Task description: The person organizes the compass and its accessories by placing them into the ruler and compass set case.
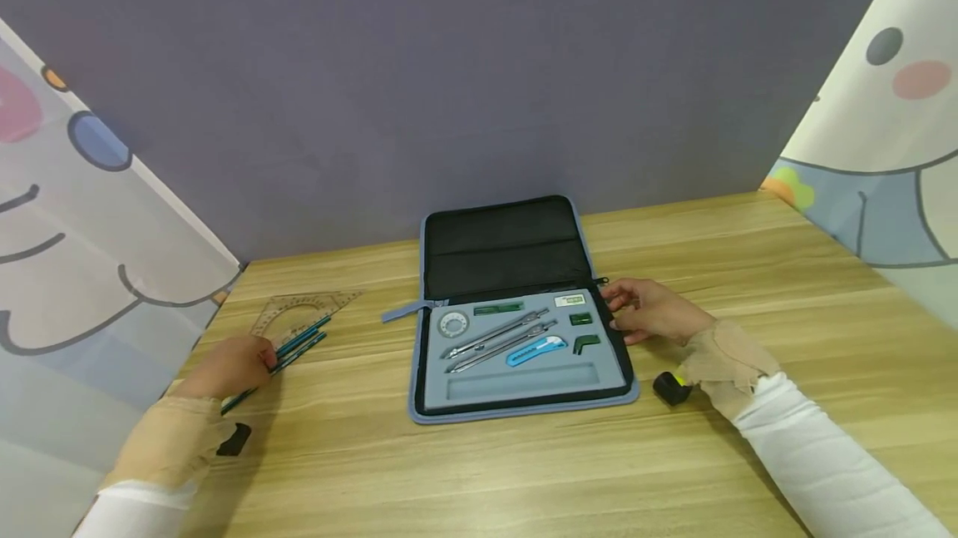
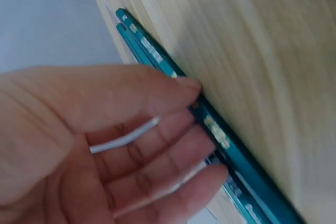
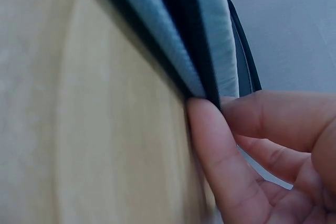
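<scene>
At the left, my left hand [image 1: 234, 367] pinches at least one of the dark green pencils [image 2: 247, 169] between thumb and fingers. The pencils lie side by side over a clear plastic set square [image 1: 340, 298]; how many are in the grip, I cannot tell. In the middle of the table an unzipped drawing-set case [image 1: 636, 392] lies with its lid laid back. My right hand [image 1: 662, 312] holds the case's right edge, with thumb and forefinger pinching its rim [image 3: 202, 72] in the right wrist view.
The case's grey insert [image 1: 486, 401] carries two metal compasses [image 1: 497, 334], a blue cutter [image 1: 536, 351], a white ring-shaped piece [image 1: 452, 323], an eraser [image 1: 570, 300] and small green pieces [image 1: 586, 343]. A blue zip-end tab [image 1: 404, 311] sticks out left. A grey wall [image 1: 494, 89] stands behind the table.
</scene>
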`<state>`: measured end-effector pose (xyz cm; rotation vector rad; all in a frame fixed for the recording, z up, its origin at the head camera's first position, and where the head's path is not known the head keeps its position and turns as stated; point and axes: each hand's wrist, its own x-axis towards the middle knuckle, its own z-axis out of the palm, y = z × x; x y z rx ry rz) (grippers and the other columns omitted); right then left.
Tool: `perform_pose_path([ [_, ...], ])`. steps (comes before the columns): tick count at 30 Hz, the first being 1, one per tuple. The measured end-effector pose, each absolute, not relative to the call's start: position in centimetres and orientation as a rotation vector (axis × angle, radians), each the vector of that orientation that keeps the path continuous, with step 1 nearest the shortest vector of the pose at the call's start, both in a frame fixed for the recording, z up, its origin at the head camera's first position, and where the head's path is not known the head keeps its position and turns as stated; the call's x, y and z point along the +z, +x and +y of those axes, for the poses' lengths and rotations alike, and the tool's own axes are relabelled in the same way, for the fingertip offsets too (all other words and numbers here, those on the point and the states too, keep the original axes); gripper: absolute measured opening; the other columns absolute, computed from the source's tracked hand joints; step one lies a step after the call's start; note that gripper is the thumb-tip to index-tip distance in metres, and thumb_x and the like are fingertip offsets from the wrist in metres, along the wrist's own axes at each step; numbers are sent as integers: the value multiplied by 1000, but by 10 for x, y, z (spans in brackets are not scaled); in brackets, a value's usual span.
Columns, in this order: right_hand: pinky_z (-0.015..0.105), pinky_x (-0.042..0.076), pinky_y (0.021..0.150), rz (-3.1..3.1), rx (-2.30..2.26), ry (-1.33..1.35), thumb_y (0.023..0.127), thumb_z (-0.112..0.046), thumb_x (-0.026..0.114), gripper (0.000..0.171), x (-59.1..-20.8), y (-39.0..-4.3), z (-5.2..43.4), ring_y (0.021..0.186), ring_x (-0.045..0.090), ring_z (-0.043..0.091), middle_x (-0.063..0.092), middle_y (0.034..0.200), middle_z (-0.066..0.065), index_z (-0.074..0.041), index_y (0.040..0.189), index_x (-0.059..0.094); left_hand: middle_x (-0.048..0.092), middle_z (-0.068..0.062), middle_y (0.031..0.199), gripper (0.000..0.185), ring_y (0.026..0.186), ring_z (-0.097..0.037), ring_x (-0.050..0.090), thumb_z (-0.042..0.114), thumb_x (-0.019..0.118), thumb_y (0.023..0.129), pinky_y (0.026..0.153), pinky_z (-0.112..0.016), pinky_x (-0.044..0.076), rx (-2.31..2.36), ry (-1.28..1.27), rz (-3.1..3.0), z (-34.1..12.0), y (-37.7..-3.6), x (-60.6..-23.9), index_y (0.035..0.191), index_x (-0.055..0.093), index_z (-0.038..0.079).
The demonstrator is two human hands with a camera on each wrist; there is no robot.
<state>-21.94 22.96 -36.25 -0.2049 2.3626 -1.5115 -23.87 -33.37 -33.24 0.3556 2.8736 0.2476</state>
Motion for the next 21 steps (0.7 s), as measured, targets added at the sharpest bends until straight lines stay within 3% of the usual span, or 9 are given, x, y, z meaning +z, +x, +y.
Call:
perform_pose_path([
  [13, 32, 55, 62, 2365, -1514, -199, 83, 5, 56, 48, -363, -219, 228, 80, 56, 19, 46, 105, 19, 11, 128, 39, 53, 2, 74, 11, 64, -12, 44, 5, 66, 79, 58, -30, 39, 296, 549, 2813, -333, -230, -333, 87, 59, 7],
  [21, 32, 55, 62, 2364, -1526, -184, 83, 5, 55, 47, -364, -220, 229, 80, 57, 19, 46, 104, 19, 10, 127, 40, 53, 6, 73, 13, 65, -7, 45, 4, 69, 78, 58, -28, 41, 266, 745, 2872, -311, -228, -328, 85, 60, 8],
])
